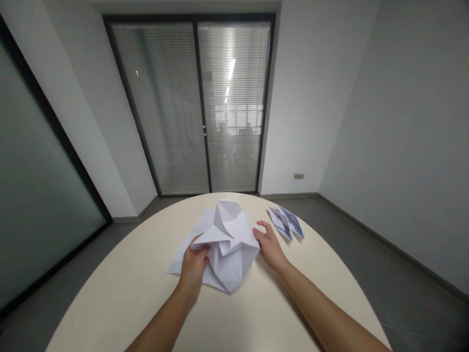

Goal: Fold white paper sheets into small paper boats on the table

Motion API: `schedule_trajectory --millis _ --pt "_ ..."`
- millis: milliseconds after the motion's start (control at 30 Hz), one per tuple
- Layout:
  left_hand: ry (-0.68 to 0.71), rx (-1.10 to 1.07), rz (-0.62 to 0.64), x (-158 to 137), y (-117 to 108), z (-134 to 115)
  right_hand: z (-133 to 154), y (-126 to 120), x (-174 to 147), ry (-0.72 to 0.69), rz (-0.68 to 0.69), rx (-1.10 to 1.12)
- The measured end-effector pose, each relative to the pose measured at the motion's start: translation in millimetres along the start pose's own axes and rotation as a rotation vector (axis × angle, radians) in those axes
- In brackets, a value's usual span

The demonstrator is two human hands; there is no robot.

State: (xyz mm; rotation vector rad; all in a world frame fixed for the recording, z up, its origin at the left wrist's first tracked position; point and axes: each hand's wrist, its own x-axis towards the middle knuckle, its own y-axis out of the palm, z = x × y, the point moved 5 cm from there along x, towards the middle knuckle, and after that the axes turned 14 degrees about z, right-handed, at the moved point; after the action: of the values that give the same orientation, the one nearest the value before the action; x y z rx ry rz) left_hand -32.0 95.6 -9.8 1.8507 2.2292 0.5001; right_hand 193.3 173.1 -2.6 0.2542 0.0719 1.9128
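Over a table (128, 293), the left hand (194, 265) pinches plain folded paper (236, 259), the right hand (271, 245) curled at its edge, hold unclear

Open table (120, 288) lets a hand pass left of the paper (240, 230) and on its near side, between two forearms (163, 318). The left hand (194, 266) blocks the paper's left edge, the right hand (271, 244) its right; two folded pieces (280, 225) obstruct the table farther right of it.

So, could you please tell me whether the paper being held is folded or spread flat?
Folded: the held paper shows sharp creases and raised, angular flaps.
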Motion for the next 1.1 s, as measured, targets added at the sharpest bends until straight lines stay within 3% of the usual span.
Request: schedule_trajectory --millis 133,233,367,500,667,900,1100 --pt "0.042 -0.070 0.081 -2.7 8.8 -7.9 12.9 3.8 -5.9 -0.115 -0.029 -0.374" --pt "0.025 -0.075 -0.005 -2.9 4.8 -7.9 36.2 9.6 -15.9 -0.254 -0.040 -0.499" --pt "0.007 -0.075 -0.094 -1.0 -0.4 -3.9 57.2 25.6 -29.0 -0.351 0.123 -0.576" --pt "0.023 -0.099 -0.034 -0.1 2.6 -2.4 57.2 47.3 -38.5 -0.451 0.297 -0.841" --pt "0.006 -0.094 -0.007 -3.2 7.0 -6.3 50.0 51.0 -38.2 -0.410 0.307 -0.862" --pt "-0.011 -0.137 0.007 -2.3 9.0 -10.2 50.4 31.6 -33.7 -0.266 0.043 -0.778" --pt "0.002 0.103 0.079 -4.6 9.0 -12.5 53.9 29.9 -28.3 -0.171 0.087 -0.887"
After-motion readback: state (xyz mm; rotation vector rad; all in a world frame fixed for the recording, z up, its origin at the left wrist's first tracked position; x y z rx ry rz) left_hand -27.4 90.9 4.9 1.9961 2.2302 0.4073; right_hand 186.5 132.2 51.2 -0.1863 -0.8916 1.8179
